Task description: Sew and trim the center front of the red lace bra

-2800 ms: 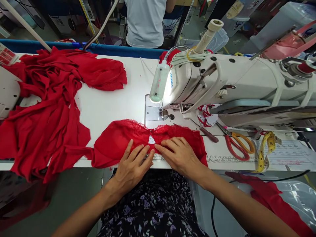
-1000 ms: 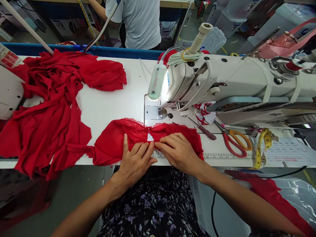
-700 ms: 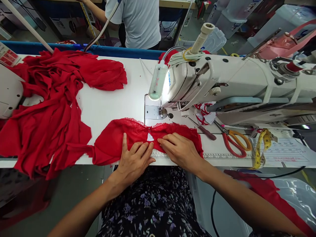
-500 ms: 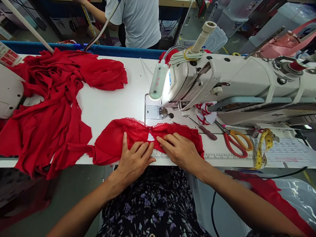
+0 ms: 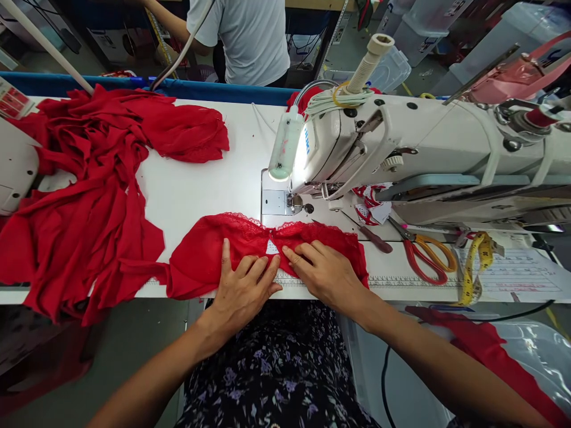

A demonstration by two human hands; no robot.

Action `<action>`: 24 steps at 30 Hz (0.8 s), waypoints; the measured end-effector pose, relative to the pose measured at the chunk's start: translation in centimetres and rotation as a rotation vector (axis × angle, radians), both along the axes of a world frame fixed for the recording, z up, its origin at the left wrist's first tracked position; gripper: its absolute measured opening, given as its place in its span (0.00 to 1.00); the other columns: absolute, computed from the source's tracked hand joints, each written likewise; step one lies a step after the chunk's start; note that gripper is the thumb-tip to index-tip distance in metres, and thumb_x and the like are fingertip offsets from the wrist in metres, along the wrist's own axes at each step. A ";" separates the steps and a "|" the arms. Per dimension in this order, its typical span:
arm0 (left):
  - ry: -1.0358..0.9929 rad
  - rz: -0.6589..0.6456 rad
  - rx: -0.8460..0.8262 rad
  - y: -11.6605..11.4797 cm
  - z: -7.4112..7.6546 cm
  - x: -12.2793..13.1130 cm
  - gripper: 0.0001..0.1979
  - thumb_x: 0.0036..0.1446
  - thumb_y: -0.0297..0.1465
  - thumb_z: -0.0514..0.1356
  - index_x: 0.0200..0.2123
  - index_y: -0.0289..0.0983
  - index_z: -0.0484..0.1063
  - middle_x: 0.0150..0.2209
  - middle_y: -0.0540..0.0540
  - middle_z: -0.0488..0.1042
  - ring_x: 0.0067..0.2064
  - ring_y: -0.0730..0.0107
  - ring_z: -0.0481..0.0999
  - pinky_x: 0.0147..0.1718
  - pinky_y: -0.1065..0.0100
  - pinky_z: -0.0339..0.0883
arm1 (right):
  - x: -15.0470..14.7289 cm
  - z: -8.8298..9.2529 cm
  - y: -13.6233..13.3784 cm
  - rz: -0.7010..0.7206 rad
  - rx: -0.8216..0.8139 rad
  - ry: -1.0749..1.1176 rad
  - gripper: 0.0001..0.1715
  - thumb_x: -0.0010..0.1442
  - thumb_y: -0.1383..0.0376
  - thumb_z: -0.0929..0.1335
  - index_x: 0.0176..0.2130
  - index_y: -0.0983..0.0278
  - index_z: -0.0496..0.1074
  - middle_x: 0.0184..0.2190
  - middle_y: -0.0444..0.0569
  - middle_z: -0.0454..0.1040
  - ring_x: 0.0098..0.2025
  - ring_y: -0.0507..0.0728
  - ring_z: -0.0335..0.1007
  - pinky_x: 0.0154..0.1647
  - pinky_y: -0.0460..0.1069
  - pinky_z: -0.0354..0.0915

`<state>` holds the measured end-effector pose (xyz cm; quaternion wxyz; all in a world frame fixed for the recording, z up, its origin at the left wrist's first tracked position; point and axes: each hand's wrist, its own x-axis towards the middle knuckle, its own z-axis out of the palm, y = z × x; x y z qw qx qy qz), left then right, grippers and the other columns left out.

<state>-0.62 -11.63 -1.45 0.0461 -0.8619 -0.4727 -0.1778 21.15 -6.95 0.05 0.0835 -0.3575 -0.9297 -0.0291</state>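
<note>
A red lace-edged garment piece (image 5: 209, 249) lies spread along the front of the white sewing table, its scalloped lace toward the machine. A small triangular gap in its middle shows white beneath. My left hand (image 5: 247, 282) rests on the cloth left of that gap, fingers stretched out and thumb apart. On the right side, my right hand (image 5: 323, 270) lies over the fabric with fingers extended, their tips close to the gap. Under the cloth's lower edge runs a printed ruler strip (image 5: 294, 282). Just beyond the lace is the sewing machine's needle plate (image 5: 275, 202).
A heap of red fabric (image 5: 102, 202) covers the table's left side. The sewing machine (image 5: 348, 148) stands behind and right. Nearby lie a dark-handled pointed tool (image 5: 377, 239), scissors (image 5: 426, 258), a yellow tape measure (image 5: 477, 267) and paper (image 5: 526, 273). A person (image 5: 250, 41) sits beyond.
</note>
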 end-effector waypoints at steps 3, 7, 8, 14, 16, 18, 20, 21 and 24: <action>0.000 0.001 0.000 0.0 0.0 0.0 0.21 0.68 0.39 0.55 0.60 0.37 0.69 0.45 0.45 0.78 0.44 0.63 0.72 0.67 0.30 0.27 | 0.0 0.0 0.0 -0.004 0.002 -0.002 0.20 0.68 0.68 0.64 0.58 0.67 0.69 0.40 0.51 0.75 0.38 0.57 0.62 0.35 0.51 0.63; 0.021 0.005 -0.007 -0.1 0.1 0.2 0.21 0.68 0.39 0.56 0.60 0.37 0.69 0.46 0.45 0.78 0.45 0.63 0.72 0.66 0.29 0.25 | 0.0 0.1 0.1 0.002 -0.006 -0.011 0.20 0.68 0.68 0.64 0.58 0.67 0.69 0.39 0.51 0.75 0.38 0.57 0.62 0.34 0.51 0.63; 0.027 0.006 -0.013 -0.1 0.1 0.2 0.22 0.68 0.39 0.56 0.60 0.36 0.68 0.46 0.45 0.78 0.45 0.63 0.72 0.66 0.29 0.25 | -0.1 0.2 0.1 0.005 -0.010 -0.012 0.20 0.68 0.68 0.64 0.58 0.67 0.69 0.39 0.51 0.75 0.38 0.57 0.62 0.34 0.51 0.63; 0.039 0.018 -0.021 -0.1 0.2 0.3 0.22 0.68 0.40 0.56 0.61 0.38 0.68 0.46 0.46 0.78 0.45 0.63 0.73 0.67 0.30 0.24 | -0.1 0.4 0.1 0.010 -0.037 -0.002 0.20 0.69 0.68 0.63 0.58 0.67 0.70 0.40 0.51 0.75 0.38 0.56 0.64 0.35 0.51 0.62; 0.048 0.023 -0.032 -0.1 0.2 0.4 0.22 0.68 0.39 0.56 0.61 0.38 0.67 0.45 0.46 0.78 0.45 0.63 0.73 0.67 0.29 0.25 | 0.1 0.7 0.2 0.000 -0.037 0.014 0.19 0.69 0.68 0.63 0.57 0.66 0.71 0.39 0.51 0.75 0.38 0.56 0.64 0.36 0.50 0.62; 0.060 0.022 -0.053 0.0 0.2 0.4 0.22 0.68 0.39 0.56 0.61 0.38 0.67 0.44 0.46 0.78 0.44 0.62 0.73 0.67 0.29 0.26 | 0.4 1.1 0.6 -0.068 0.040 0.039 0.19 0.68 0.68 0.63 0.57 0.65 0.71 0.40 0.50 0.76 0.39 0.56 0.66 0.38 0.51 0.61; 0.066 0.017 -0.064 0.0 0.2 0.4 0.22 0.68 0.38 0.56 0.61 0.38 0.67 0.44 0.46 0.78 0.44 0.62 0.73 0.67 0.29 0.26 | 0.8 1.4 1.3 -0.179 0.176 0.020 0.21 0.68 0.67 0.64 0.59 0.67 0.69 0.42 0.53 0.76 0.41 0.59 0.66 0.40 0.53 0.61; 0.064 0.016 -0.062 -0.1 0.2 0.4 0.21 0.68 0.38 0.56 0.61 0.38 0.68 0.44 0.46 0.78 0.44 0.62 0.73 0.67 0.29 0.26 | 1.0 1.4 1.7 -0.226 0.232 -0.010 0.23 0.68 0.66 0.64 0.60 0.69 0.68 0.45 0.55 0.76 0.43 0.61 0.67 0.42 0.55 0.60; 0.047 0.027 -0.046 -0.1 0.1 0.3 0.20 0.68 0.37 0.56 0.61 0.39 0.68 0.45 0.45 0.78 0.44 0.62 0.73 0.67 0.29 0.25 | 1.6 1.1 3.0 -0.252 0.261 -0.068 0.16 0.67 0.66 0.65 0.52 0.70 0.72 0.52 0.59 0.74 0.51 0.65 0.66 0.49 0.58 0.60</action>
